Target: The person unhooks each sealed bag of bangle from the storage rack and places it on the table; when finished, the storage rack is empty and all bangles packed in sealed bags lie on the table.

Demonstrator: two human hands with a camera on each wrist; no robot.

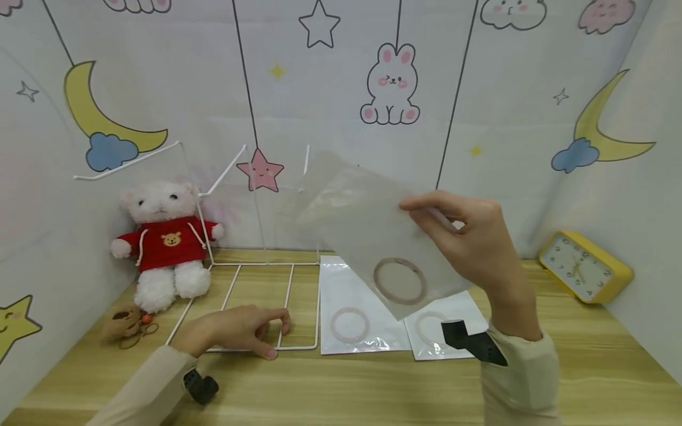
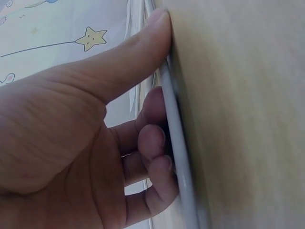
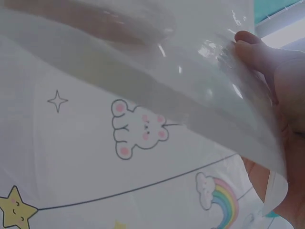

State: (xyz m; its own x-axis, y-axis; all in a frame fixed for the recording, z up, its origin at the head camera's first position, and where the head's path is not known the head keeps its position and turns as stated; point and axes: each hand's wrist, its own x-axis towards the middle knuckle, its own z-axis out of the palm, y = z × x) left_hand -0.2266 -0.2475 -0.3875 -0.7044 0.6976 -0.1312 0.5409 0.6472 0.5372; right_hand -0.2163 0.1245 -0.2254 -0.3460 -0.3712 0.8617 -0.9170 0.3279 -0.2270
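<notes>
My right hand pinches a translucent plastic bag between thumb and fingers, above the table. A brownish ring shape shows at the bag's lower end. In the right wrist view the film spreads out with a curled edge beside the fingers. Low on the left, my left hand holds the front bottom bar of a white wire rack. Its thumb and curled fingertips are against the bar in the left wrist view.
Two flat bags, one left and one right, lie on the wooden table, each showing a pale ring. A plush bear and a small brown trinket are at left. A yellow clock stands at right.
</notes>
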